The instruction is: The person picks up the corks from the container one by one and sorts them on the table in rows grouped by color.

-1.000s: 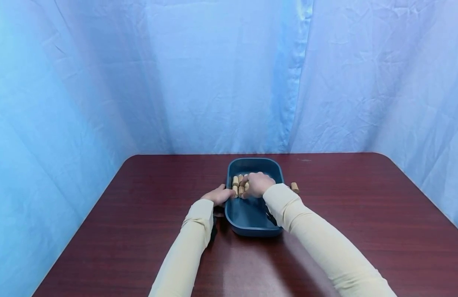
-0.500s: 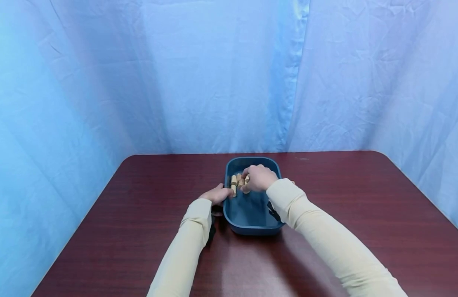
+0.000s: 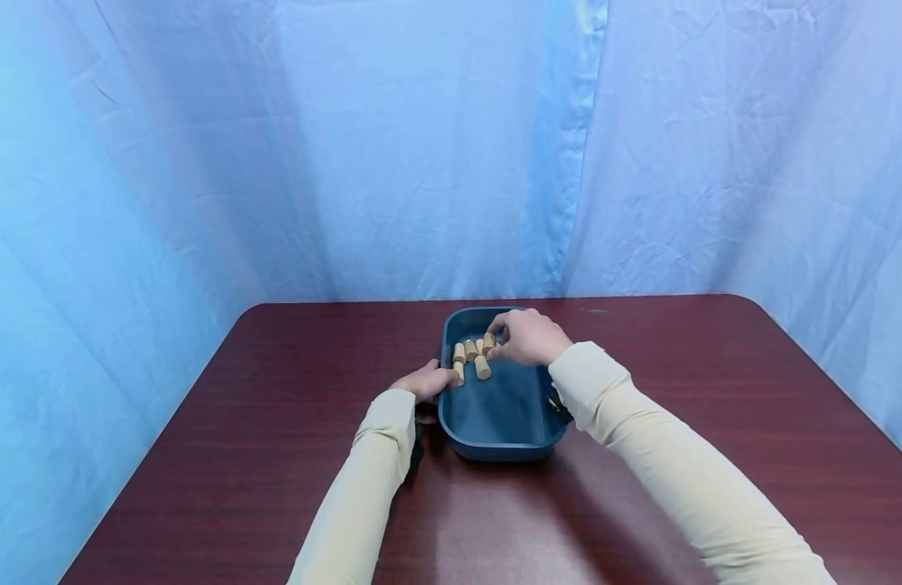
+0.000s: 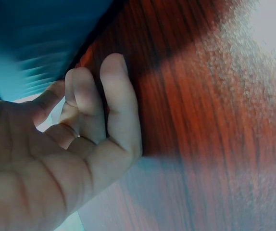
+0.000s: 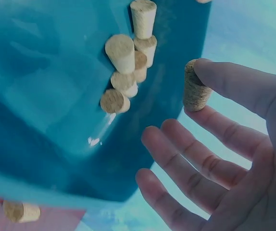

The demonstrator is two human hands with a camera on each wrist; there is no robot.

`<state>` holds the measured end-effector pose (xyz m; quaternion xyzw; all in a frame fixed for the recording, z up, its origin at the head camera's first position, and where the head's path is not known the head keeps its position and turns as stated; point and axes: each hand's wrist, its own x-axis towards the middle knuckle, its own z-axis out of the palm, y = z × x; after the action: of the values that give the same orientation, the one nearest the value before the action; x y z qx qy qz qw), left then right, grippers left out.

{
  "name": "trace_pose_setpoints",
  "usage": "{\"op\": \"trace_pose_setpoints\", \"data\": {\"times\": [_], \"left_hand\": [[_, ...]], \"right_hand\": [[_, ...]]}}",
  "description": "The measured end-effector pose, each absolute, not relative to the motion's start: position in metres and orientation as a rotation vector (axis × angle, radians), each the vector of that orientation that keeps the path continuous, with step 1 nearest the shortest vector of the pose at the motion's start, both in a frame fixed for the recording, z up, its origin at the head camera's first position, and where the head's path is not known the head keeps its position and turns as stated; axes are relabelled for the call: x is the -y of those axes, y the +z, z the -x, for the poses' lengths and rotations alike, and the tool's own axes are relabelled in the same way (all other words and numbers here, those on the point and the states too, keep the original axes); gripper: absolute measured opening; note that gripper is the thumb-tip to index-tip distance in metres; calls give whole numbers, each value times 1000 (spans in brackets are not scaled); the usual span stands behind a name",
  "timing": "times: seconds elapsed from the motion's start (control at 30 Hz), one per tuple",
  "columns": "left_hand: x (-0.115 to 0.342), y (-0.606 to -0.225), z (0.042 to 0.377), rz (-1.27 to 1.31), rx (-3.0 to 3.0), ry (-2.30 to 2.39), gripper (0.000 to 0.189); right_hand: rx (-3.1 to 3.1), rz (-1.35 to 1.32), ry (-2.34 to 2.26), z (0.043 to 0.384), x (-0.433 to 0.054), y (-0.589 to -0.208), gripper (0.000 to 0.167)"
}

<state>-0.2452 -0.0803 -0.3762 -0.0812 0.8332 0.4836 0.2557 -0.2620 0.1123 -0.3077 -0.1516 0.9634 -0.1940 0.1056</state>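
Observation:
A dark blue rectangular container (image 3: pixel 495 446) with rounded corners stands on the table. Several tapered corks (image 3: pixel 483 369) lie in its left and far part, clustered in the right wrist view. My left hand (image 3: pixel 425 381) grips the container's left side, thumb over the rim; in the left wrist view its curled fingers (image 4: pixel 119 91) lie outside, beside the wall. Above the container, my right hand (image 3: pixel 533 336) pinches one cork (image 5: pixel 195 89) between thumb and index finger. The other fingers are spread loosely. One cork near the left thumb is partly covered in the head view.
Another cork (image 5: pixel 21 211) lies on the table outside the container, seen in the right wrist view. The reddish-brown table (image 3: pixel 312 390) extends around the container. Light blue curtains (image 3: pixel 436 162) hang behind and at both sides.
My right hand has risen away from the corks, moving right and farther off with one cork in its fingers. The left hand stays at the container's side.

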Motion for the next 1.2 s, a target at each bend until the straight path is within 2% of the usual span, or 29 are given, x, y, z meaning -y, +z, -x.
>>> {"op": "trace_pose_setpoints", "data": {"times": [0.4,0.77,1.2], "left_hand": [[80,-376,246,189,-2270,1300,70],[82,-377,246,187,-2260,1315,67],[82,-377,247,190,-2248,1321,64]], "right_hand": [[-2899,486,-604,262,-137,-298,38],[-2910,466,-645,260,-163,-293,43],[-2944,503,-656,261,-201,-307,39]]}}
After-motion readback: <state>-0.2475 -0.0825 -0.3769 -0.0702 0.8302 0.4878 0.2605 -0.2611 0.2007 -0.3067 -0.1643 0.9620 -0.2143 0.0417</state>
